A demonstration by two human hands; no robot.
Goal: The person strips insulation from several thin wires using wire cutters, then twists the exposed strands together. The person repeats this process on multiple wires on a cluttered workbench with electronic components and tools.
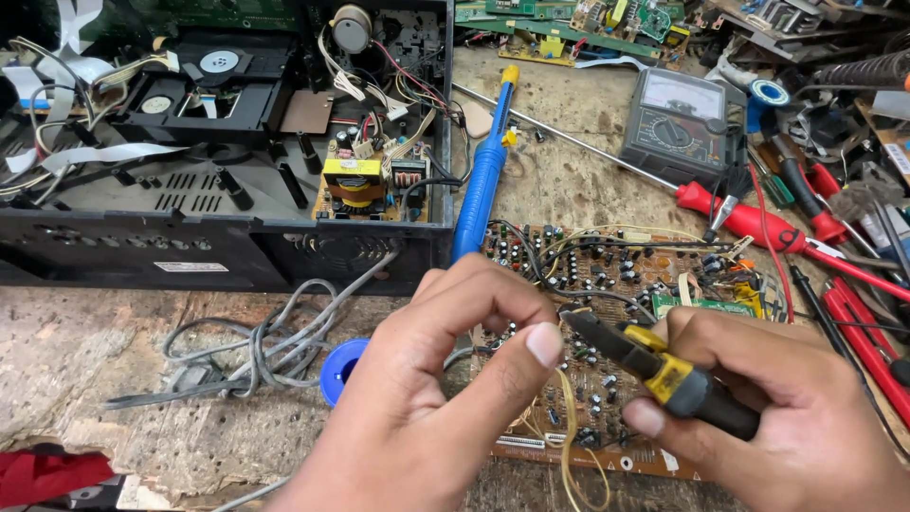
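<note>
Two bare hands meet low in the frame, right of centre, above a brown circuit board (621, 284) crowded with small capacitors and thin yellow and black wires. The left hand (445, 379) is curled, thumb and forefinger pinched together; whatever sits between the fingertips is too small to make out, so I cannot tell whether it holds anything. The right hand (777, 398) is closed around the dark and yellow handle of a pair of small pliers (654, 365), whose dark nose points up and left and ends just beside the left thumb tip, over the middle of the board.

Just behind the left hand, a blue soldering iron (483, 185) lies on the worn bench (85, 341), its yellow end toward the top of the frame and its lower end hidden by the knuckles. A blue spool (339, 370) peeks out at the left wrist, next to a loose tangle of grey cable (246, 346).

Filling the upper left is an opened black disc player chassis (227, 142), with its drive tray, white ribbon cables and a power board carrying a yellow transformer. At the upper right stands a grey analogue multimeter (678, 123), with red-handled tools (787, 228) scattered along the right edge and green circuit boards (559, 28) near the top edge.
</note>
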